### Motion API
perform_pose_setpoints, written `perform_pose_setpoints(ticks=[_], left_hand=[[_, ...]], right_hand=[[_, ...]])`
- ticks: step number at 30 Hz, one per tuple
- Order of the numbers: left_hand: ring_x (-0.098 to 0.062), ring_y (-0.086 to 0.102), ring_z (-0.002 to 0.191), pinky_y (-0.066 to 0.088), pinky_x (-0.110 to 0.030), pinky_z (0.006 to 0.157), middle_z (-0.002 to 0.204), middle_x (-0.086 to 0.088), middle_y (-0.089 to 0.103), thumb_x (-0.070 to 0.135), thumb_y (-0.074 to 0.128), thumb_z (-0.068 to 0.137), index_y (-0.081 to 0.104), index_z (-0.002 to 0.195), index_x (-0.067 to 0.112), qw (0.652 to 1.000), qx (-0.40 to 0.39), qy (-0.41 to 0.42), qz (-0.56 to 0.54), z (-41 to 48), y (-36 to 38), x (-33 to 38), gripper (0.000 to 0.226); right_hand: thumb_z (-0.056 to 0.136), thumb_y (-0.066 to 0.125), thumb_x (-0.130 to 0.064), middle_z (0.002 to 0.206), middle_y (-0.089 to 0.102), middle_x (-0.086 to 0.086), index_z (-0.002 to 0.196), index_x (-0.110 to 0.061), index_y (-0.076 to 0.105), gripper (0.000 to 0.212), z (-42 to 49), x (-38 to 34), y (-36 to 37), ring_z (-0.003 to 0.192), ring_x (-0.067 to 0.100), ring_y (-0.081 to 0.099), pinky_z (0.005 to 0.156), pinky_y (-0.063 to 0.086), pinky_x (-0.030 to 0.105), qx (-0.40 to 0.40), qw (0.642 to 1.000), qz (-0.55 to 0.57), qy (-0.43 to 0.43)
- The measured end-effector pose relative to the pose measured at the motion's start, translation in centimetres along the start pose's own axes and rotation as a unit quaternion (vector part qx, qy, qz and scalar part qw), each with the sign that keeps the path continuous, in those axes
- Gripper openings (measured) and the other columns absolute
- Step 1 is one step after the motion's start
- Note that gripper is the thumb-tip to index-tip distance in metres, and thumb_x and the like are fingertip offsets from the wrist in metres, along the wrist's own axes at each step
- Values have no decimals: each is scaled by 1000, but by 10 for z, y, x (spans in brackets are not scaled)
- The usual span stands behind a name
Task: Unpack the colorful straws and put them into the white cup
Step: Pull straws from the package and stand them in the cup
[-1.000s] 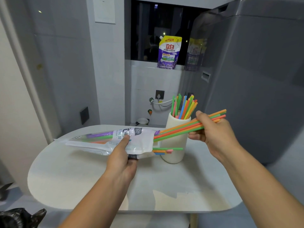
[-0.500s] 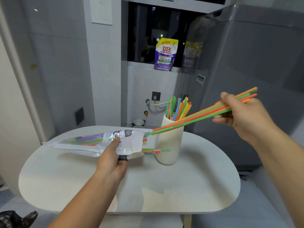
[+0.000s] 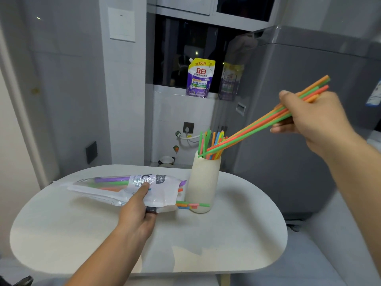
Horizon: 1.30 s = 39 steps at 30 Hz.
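Note:
A tall white cup (image 3: 204, 182) stands on the white table (image 3: 237, 234), with several colorful straws upright in it. My right hand (image 3: 313, 120) is up at the right, holding a bunch of orange, green and red straws (image 3: 251, 133) that slants down to the left; its lower tips sit at the cup's rim. My left hand (image 3: 138, 211) grips the clear plastic straw bag (image 3: 127, 188) lying on the table left of the cup. Purple, green and orange straws remain inside, and short ends (image 3: 191, 205) stick out toward the cup's base.
A grey appliance (image 3: 299, 141) stands close behind and right of the cup. A purple detergent pouch (image 3: 200, 78) sits on the window ledge. A wall socket (image 3: 188, 127) with a cable and a small bowl (image 3: 166, 161) lie beyond the table's far edge.
My right hand pulled the bunch of straws fully out of the bag, rising up and right; the lower tips have swung from the bag's mouth to the cup's rim. The left hand stayed on the bag.

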<state>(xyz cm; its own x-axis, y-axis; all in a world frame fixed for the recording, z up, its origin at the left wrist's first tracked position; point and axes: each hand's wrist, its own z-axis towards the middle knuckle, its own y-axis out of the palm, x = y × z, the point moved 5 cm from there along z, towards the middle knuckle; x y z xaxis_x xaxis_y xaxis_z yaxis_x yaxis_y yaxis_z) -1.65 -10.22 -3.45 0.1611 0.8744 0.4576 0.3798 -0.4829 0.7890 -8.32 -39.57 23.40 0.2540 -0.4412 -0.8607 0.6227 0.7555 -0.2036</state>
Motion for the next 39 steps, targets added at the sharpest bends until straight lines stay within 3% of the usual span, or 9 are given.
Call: perform_pose_setpoints(ticks=[3,7,12,21,30,39], left_hand=[[-15,73,94,59,-25,48,127,-7,73,9,69,96,60,138,10,1000,-4,3,-7,0,-1,0,44],[-15,73,94,62,-26,53,127,-7,73,9,69,96,60,138,11,1000,-9,7,-5,-1,-1,2,43],[-17,73,95,62,-28,52,127,-8,73,8,68,96,60,136,10,1000,-16,6,8,-2,0,2,41],[-21,71,111,65,-34,66,129,-9,72,10,68,96,59,139,10,999,-23,7,23,1,-2,2,43],[-19,72,101,64,-34,64,127,-9,72,9,68,96,58,139,11,999,-22,7,29,-2,1,0,44],[-23,72,110,63,-37,73,127,-9,73,9,69,95,59,138,12,999,-26,6,30,-1,-1,0,45]], right_hand=[[94,66,-30,52,70,1,76,-4,64,32,4,-10,5,55,30,74,67,64,44,-14,999,-25,-13],[93,67,-34,68,72,11,79,-6,65,31,6,-14,16,56,30,74,70,64,46,-14,998,-52,-16],[93,67,-36,74,73,13,86,-4,66,33,7,-16,20,53,26,74,62,64,37,7,998,-67,-6],[92,66,-36,78,74,12,94,-3,67,33,9,-16,15,49,21,72,50,58,27,41,994,-102,14],[92,67,-39,81,74,12,100,-4,66,36,12,-11,31,53,22,74,66,64,38,12,993,-116,23],[93,66,-38,74,73,15,95,0,67,37,22,-12,60,50,23,73,49,60,28,-43,986,-158,29]])
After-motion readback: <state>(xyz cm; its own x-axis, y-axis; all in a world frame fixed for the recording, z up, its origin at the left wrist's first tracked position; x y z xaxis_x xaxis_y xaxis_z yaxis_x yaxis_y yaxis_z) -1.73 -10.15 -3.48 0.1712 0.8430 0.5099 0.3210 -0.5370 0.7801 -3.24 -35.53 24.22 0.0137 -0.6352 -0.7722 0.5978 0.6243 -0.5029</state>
